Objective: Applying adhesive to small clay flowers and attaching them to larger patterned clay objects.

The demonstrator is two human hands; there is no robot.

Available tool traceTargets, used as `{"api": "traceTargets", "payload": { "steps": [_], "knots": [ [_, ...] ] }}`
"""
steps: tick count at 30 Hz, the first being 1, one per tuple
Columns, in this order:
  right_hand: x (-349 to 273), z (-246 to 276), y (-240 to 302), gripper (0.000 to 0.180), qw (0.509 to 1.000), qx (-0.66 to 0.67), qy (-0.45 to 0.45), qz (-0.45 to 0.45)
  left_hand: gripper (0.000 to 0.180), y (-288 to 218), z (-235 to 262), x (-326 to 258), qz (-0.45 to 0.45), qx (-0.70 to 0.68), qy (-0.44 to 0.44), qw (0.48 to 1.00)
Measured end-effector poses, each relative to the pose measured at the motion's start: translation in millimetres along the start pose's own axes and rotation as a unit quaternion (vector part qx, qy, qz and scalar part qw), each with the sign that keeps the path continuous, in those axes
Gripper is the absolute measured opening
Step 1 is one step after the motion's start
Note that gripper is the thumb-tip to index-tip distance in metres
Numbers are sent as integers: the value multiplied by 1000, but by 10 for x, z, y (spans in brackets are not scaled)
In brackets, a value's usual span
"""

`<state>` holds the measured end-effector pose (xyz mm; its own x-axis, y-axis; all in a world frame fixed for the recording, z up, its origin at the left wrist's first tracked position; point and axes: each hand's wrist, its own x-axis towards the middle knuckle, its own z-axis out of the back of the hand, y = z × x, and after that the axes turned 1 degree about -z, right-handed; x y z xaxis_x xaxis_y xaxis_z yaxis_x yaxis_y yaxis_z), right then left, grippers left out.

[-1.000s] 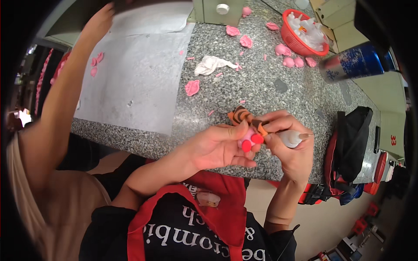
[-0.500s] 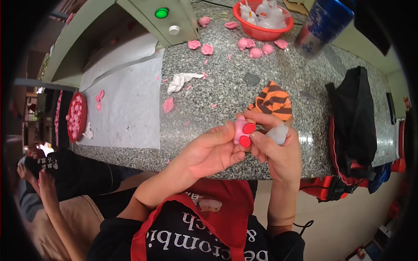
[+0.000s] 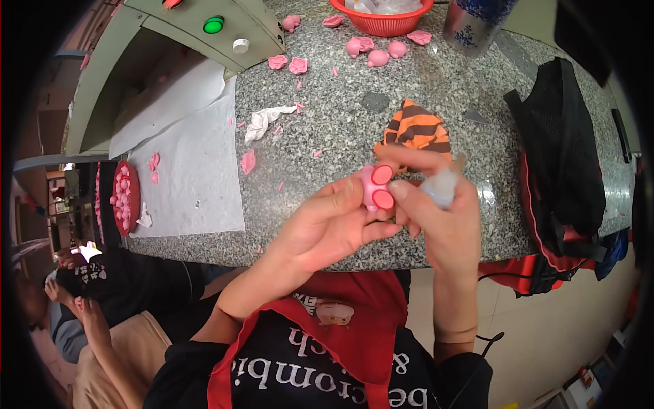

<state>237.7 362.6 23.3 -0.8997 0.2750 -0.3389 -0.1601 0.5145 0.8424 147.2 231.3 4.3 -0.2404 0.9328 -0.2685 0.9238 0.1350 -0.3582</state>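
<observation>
Between the thumb and fingers of my left hand (image 3: 317,228) is a small pink figurine (image 3: 368,189) with two red oval feet facing up. My right hand (image 3: 446,225) is closed around a small translucent squeeze bottle (image 3: 441,187), which sticks out between thumb and index finger. Its thumb tip is right beside the figurine's feet, and its index finger stretches out above them. Whether the right fingers touch the figurine, I cannot tell. Just beyond the hands lies a crumpled orange and brown striped cloth (image 3: 415,129) on the speckled stone table (image 3: 327,136).
Pink pieces (image 3: 378,56) and scraps lie farther back, near a red basket (image 3: 388,24) and a blue tumbler (image 3: 475,24). Left are a green machine housing (image 3: 184,34), white paper (image 3: 191,170) and a red tray (image 3: 135,198). A black bag (image 3: 562,150) lies right. Another person sits left.
The whole view has shifted, so the table things appear higher and farther left. My right index finger looks more stretched out and raised. Both hands keep their holds.
</observation>
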Motion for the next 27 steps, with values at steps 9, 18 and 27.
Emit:
{"api": "traceTargets", "payload": {
  "steps": [9,18,27],
  "knots": [
    [-176,-151,-374,23,879,-226,-221,358,36,135,57,68,-27,-61,39,997],
    [-129,-28,-398,20,885,-204,-207,363,49,65,120,100,-44,134,-32,990],
    [-88,-125,-349,19,882,-227,-207,358,38,131,144,126,-108,91,28,990]
  ]
}}
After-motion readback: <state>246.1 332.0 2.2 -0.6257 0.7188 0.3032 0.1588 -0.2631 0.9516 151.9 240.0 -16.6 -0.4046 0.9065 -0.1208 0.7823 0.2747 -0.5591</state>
